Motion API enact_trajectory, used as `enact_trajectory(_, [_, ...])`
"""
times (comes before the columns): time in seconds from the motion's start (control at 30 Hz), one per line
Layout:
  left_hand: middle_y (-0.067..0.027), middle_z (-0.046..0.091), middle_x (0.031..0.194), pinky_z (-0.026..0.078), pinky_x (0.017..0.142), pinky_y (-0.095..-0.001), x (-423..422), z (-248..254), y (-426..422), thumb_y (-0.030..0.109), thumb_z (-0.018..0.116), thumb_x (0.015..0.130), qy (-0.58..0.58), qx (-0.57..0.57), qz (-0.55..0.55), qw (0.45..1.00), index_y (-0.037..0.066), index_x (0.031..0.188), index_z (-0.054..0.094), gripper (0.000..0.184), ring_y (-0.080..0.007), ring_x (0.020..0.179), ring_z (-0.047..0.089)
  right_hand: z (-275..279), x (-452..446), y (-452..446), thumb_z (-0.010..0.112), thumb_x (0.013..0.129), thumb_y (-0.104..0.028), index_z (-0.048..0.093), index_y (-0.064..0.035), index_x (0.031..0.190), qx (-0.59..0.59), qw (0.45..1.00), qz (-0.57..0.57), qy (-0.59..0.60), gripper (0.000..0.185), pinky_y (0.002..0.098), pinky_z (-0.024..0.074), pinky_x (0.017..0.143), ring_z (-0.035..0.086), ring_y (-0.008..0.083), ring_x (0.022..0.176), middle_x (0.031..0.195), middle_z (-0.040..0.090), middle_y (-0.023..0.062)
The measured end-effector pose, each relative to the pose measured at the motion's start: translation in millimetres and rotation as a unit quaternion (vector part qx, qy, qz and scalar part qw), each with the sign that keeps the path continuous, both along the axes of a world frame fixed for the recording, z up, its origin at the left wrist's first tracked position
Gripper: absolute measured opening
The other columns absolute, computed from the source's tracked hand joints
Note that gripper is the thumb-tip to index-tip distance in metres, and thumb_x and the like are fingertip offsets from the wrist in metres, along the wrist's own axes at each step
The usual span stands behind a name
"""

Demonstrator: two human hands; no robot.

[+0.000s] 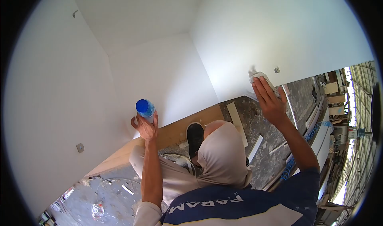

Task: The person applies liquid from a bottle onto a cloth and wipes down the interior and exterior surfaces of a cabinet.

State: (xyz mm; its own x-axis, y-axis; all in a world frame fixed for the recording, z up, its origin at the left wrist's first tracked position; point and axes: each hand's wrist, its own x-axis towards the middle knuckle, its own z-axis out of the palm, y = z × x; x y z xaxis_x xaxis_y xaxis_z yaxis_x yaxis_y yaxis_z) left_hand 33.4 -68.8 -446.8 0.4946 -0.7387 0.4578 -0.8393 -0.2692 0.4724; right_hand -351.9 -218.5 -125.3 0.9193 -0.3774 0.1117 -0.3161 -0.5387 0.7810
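Observation:
My left hand (147,127) is wrapped round a clear plastic bottle (149,109) with a blue cap, held upright just above the bottom panel of a white cabinet. My right hand (271,101) presses a pale grey cloth (260,75) flat against the white right-hand panel (239,38), near its lower edge. Beside the cloth, a small metal fitting (277,70) sits on that panel. Part of the cloth is hidden under my fingers.
The left white panel (52,94) carries another small fitting (80,148). A wooden base strip (211,115) runs along the front, close to my shoe (195,136). Offcut strips (238,122) lie on the grey floor. Off to the right are a coiled blue hose (288,168) and stacked boards (336,99).

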Motion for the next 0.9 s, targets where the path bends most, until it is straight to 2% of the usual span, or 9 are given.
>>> enact_trajectory(0.07, [-0.0182,0.063,0.116,0.03,0.107,-0.0568,-0.1,2.5,-0.3,0.043,0.071,0.092,0.015,0.009,0.005,1.0,-0.005,0.133,0.04,0.07,-0.0325,0.103,0.064,-45.5,-0.5,3.2,0.058,0.09,-0.014,0.061,0.003,0.133,0.059,0.998,-0.016,0.013,0.047,0.0415,0.0436,0.101,0.038,0.0243,0.147,0.155,0.044,0.0141])
enact_trajectory(0.17, [-0.0176,0.064,0.114,0.03,0.108,-0.0568,1.6,3.0,0.3,0.044,0.071,0.092,0.016,0.014,0.001,1.0,-0.005,0.132,0.041,0.07,-0.0319,0.104,0.064,-182.7,-6.3,-6.1,0.058,0.089,-0.015,0.067,0.0012,0.124,0.168,0.984,0.006,0.055,0.039,0.0396,0.048,0.088,0.042,0.0209,0.143,0.153,0.047,0.0117])
enact_trajectory(0.23, [-0.0175,0.064,0.113,0.03,0.108,-0.0566,3.7,4.8,-1.0,0.044,0.07,0.092,0.028,0.02,-0.007,0.999,-0.005,0.131,0.041,0.07,-0.0317,0.103,0.064,-204.6,3.1,-6.7,0.058,0.088,-0.014,0.067,0.0015,0.122,0.188,0.98,-0.004,0.06,0.039,0.0394,0.0477,0.087,0.044,0.0212,0.141,0.152,0.048,0.0119])
enact_trajectory(0.3, [-0.0173,0.064,0.112,0.029,0.108,-0.0564,1.8,4.1,7.5,0.045,0.07,0.092,0.039,0.04,-0.015,0.998,-0.005,0.131,0.042,0.07,-0.0315,0.103,0.063,-198.4,-3.9,-3.3,0.059,0.088,-0.014,0.068,0.0001,0.122,0.21,0.976,-0.027,0.056,0.038,0.0396,0.0462,0.085,0.045,0.0202,0.14,0.151,0.05,0.0103])
enact_trajectory(0.47, [-0.0185,0.064,0.11,0.025,0.112,-0.0549,-0.1,2.0,0.6,0.051,0.067,0.092,0.025,0.012,0.004,1.0,-0.006,0.128,0.045,0.07,-0.0313,0.104,0.063,-4.4,4.3,9.0,0.061,0.091,-0.015,0.065,-0.0119,0.132,0.035,0.994,-0.05,-0.088,0.041,0.0374,0.0433,0.08,0.042,0.0104,0.144,0.157,0.046,0.0014])
enact_trajectory(0.6, [-0.019,0.064,0.109,0.024,0.113,-0.0544,-1.9,14.4,0.1,0.053,0.066,0.091,0.055,0.026,0.006,0.998,-0.006,0.126,0.047,0.07,-0.0315,0.106,0.062,-79.8,-0.6,11.2,0.06,0.09,-0.014,0.065,-0.0085,0.13,0.134,0.988,-0.058,-0.058,0.042,0.0376,0.0437,0.08,0.044,0.0124,0.142,0.148,0.056,0.0031])
enact_trajectory(0.7, [-0.0188,0.064,0.108,0.024,0.113,-0.0544,-2.5,15.5,-2.5,0.053,0.066,0.09,0.059,0.022,0.022,0.998,-0.005,0.125,0.048,0.07,-0.0317,0.107,0.061,-207.2,-12.0,-3.7,0.059,0.09,-0.016,0.064,-0.0018,0.13,0.138,0.989,0.012,0.058,0.043,0.0406,0.0455,0.082,0.045,0.0176,0.142,0.145,0.057,0.0072])
enact_trajectory(0.8, [-0.0185,0.065,0.108,0.023,0.114,-0.0541,-0.2,10.0,-1.2,0.053,0.067,0.089,0.08,0.016,0.014,0.997,-0.004,0.123,0.049,0.068,-0.0319,0.108,0.061,-202.3,-7.4,4.4,0.059,0.091,-0.017,0.064,-0.0003,0.129,0.166,0.986,-0.013,-0.006,0.042,0.0423,0.0453,0.083,0.045,0.0192,0.142,0.146,0.056,0.0085])
enact_trajectory(0.9, [-0.0178,0.065,0.11,0.023,0.114,-0.0539,0.9,1.9,0.6,0.053,0.068,0.088,0.056,0.012,0.018,0.998,-0.002,0.123,0.05,0.068,-0.032,0.109,0.06,-81.6,0.4,8.4,0.058,0.093,-0.016,0.066,-0.01,0.131,0.093,0.992,-0.06,-0.059,0.039,0.0387,0.042,0.081,0.048,0.0116,0.14,0.146,0.058,0.0012])
